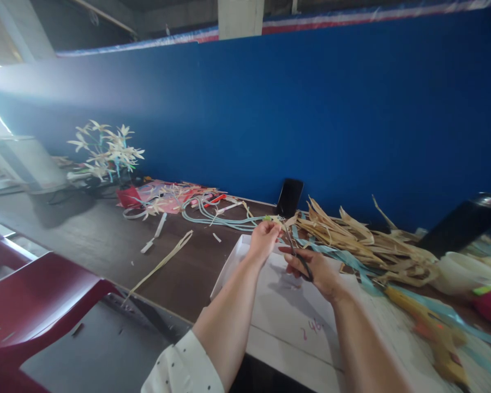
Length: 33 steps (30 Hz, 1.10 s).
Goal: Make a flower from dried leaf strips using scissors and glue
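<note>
My left hand is closed in a pinch on a small pale piece of husk, with a bit of green at its left side. My right hand grips a pair of dark-handled scissors. The scissor blades point up and away, close beside the husk piece; whether they touch it, I cannot tell. Both hands are above a shallow white box lid with pink handwriting on it. A few tiny scraps lie on the lid.
Dry corn husks are heaped to the right, near a yellow glue gun and a white bowl. A phone leans on the blue partition. Pale-blue cords and husk flowers are left; a red chair stands nearby.
</note>
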{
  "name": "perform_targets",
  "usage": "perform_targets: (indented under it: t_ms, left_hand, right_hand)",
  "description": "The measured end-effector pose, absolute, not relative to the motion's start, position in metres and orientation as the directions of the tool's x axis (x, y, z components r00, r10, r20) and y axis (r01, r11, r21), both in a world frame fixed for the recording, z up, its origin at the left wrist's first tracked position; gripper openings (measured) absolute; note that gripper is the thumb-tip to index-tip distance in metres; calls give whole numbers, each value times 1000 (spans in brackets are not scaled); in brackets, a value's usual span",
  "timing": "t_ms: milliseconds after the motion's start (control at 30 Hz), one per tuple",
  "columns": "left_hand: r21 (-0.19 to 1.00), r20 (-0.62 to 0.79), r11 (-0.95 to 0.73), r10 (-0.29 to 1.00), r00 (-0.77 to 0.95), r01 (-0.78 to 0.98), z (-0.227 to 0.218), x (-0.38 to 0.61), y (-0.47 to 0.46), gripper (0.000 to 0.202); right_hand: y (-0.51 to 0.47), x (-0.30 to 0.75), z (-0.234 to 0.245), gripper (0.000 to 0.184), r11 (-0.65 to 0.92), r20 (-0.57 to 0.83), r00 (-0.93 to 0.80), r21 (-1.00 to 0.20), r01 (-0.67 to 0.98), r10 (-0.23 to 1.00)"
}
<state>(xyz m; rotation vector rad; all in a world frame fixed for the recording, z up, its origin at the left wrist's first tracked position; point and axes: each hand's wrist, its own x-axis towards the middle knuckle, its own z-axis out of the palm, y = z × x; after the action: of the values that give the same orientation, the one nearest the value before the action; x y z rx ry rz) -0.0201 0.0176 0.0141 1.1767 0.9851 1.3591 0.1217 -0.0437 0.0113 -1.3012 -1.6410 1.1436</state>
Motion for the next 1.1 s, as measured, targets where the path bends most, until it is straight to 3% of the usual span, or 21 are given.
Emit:
perform_targets:
  t_ms: [800, 1100]
  left_hand:
    - [953, 131, -107, 989, 65, -285, 9, -22, 21, 22]
    - [948, 133, -104, 988, 75, -300, 11, -22, 19, 22]
  right_hand:
    - [-45, 120, 18, 55, 7, -42, -184, -967, 256, 982]
    - [-49, 118, 23, 55, 41, -11, -172, -954, 296, 985]
